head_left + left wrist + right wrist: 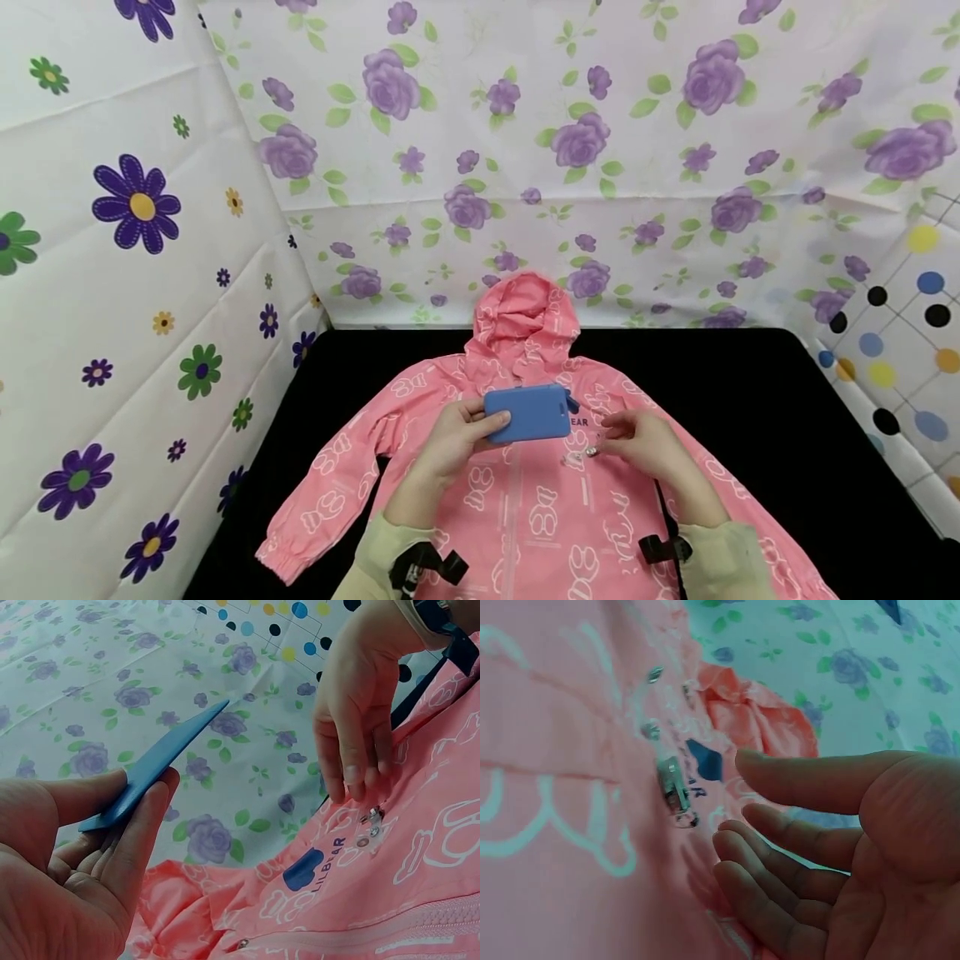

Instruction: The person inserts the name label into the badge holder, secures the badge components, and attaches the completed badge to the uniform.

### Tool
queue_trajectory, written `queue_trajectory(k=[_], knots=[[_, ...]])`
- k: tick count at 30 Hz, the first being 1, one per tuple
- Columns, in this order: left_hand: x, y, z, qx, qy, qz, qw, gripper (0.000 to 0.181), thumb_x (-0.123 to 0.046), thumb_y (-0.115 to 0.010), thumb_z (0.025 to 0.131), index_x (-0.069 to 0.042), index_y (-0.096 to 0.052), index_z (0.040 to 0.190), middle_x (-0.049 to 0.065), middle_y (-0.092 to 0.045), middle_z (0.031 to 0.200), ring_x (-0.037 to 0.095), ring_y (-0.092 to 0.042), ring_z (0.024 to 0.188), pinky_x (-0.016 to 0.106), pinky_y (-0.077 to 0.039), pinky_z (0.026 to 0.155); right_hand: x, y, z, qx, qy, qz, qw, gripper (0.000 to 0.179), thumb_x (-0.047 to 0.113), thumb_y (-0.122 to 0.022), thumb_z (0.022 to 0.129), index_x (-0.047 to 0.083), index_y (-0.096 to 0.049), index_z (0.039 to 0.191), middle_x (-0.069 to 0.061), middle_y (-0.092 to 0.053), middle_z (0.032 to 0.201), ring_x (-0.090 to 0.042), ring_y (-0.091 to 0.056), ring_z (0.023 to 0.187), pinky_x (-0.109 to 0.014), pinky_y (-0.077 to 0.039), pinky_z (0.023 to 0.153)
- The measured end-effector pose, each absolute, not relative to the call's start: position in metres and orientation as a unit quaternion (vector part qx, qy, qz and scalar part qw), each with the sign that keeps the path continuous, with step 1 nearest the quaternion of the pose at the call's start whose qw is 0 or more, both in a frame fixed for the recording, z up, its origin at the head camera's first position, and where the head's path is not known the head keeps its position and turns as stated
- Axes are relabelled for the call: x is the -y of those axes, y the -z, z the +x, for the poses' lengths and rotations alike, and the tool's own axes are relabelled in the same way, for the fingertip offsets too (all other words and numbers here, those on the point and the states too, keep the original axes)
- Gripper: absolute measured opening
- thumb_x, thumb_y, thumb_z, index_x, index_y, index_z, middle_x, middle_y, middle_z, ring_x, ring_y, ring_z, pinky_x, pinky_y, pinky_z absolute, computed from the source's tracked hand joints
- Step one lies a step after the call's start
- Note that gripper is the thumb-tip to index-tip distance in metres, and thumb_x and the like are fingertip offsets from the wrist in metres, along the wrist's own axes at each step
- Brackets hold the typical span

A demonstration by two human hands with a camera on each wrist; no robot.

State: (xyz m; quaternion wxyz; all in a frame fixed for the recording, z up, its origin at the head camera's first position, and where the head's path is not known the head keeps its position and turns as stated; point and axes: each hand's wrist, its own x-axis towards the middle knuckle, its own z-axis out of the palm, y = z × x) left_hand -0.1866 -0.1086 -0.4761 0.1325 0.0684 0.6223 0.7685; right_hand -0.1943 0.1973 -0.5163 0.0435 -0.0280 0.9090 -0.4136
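My left hand (453,437) pinches a flat blue card holder (528,413) between thumb and fingers, raised over the chest of a pink hooded jacket (487,517). In the left wrist view the card holder (161,765) shows edge-on and tilted. My right hand (645,446) hovers by the jacket's printed chest with fingers loosely bent and nothing between them. Just beyond its fingertips in the right wrist view, a small metal clip (675,791) lies against the pink fabric. Other small shiny pieces (652,730) sit beside the clip, near the blue bear print (705,760).
The jacket lies spread with its hood (525,317) toward the back and its sleeve (322,500) out to the left. Beneath it is a black table (720,367). Flower-printed sheets (465,150) stand behind and at the left; a dotted one (900,333) stands at the right.
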Motion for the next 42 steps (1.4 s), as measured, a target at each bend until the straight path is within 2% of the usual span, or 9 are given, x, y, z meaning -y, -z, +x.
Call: queue_trajectory(k=[5, 11, 15, 24, 29, 42], knots=[[0.108, 0.477, -0.187, -0.62, -0.77, 0.066, 0.135, 0.042, -0.012, -0.073, 0.091, 0.01, -0.061, 0.125, 0.02, -0.072, 0.103, 0.021, -0.073, 0.088, 0.036, -0.06, 0.08, -0.193, 0.522, -0.193, -0.931, 0.362, -0.023, 0.038, 0.044, 0.037, -0.087, 0.074, 0.008, -0.07, 0.102, 0.002, -0.067, 0.085, -0.012, -0.058, 0.075, -0.033, -0.049, 0.072], [0.109, 0.478, -0.188, -0.616, -0.774, 0.067, 0.133, 0.042, -0.012, -0.073, 0.091, 0.012, -0.061, 0.124, 0.02, -0.072, 0.103, 0.021, -0.073, 0.088, 0.036, -0.059, 0.081, -0.185, 0.527, -0.195, -0.947, 0.32, -0.014, 0.031, 0.046, 0.042, -0.087, 0.073, 0.007, -0.066, 0.094, 0.001, -0.06, 0.076, -0.015, -0.053, 0.067, -0.032, -0.047, 0.065], [0.11, 0.48, -0.189, -0.619, -0.771, 0.069, 0.131, 0.043, -0.013, -0.074, 0.091, 0.011, -0.061, 0.124, 0.019, -0.073, 0.102, 0.022, -0.073, 0.088, 0.036, -0.059, 0.081, -0.183, 0.527, -0.196, -0.949, 0.314, -0.013, 0.033, 0.047, 0.043, -0.087, 0.073, 0.006, -0.066, 0.093, 0.0, -0.059, 0.075, -0.015, -0.052, 0.065, -0.032, -0.047, 0.062], [0.111, 0.481, -0.19, -0.614, -0.776, 0.059, 0.127, 0.041, -0.01, -0.073, 0.09, 0.012, -0.061, 0.122, 0.02, -0.073, 0.102, 0.022, -0.073, 0.088, 0.035, -0.059, 0.08, -0.187, 0.529, -0.198, -0.948, 0.317, -0.014, 0.04, 0.037, 0.04, -0.081, 0.081, 0.007, -0.067, 0.092, -0.001, -0.061, 0.077, -0.015, -0.053, 0.064, -0.031, -0.046, 0.061], [0.111, 0.48, -0.191, -0.614, -0.777, 0.064, 0.126, 0.042, -0.01, -0.073, 0.091, 0.012, -0.061, 0.124, 0.021, -0.072, 0.103, 0.023, -0.073, 0.089, 0.036, -0.059, 0.081, -0.187, 0.531, -0.199, -0.948, 0.316, -0.011, 0.039, 0.042, 0.042, -0.083, 0.078, 0.006, -0.067, 0.094, -0.001, -0.062, 0.08, -0.015, -0.054, 0.066, -0.032, -0.048, 0.063], [0.111, 0.481, -0.192, -0.613, -0.776, 0.068, 0.131, 0.04, -0.01, -0.072, 0.092, 0.012, -0.061, 0.124, 0.019, -0.073, 0.102, 0.021, -0.073, 0.088, 0.035, -0.06, 0.08, -0.183, 0.53, -0.199, -0.95, 0.311, -0.006, 0.036, 0.044, 0.043, -0.087, 0.071, 0.008, -0.065, 0.088, 0.001, -0.06, 0.074, -0.015, -0.053, 0.065, -0.031, -0.046, 0.061]])
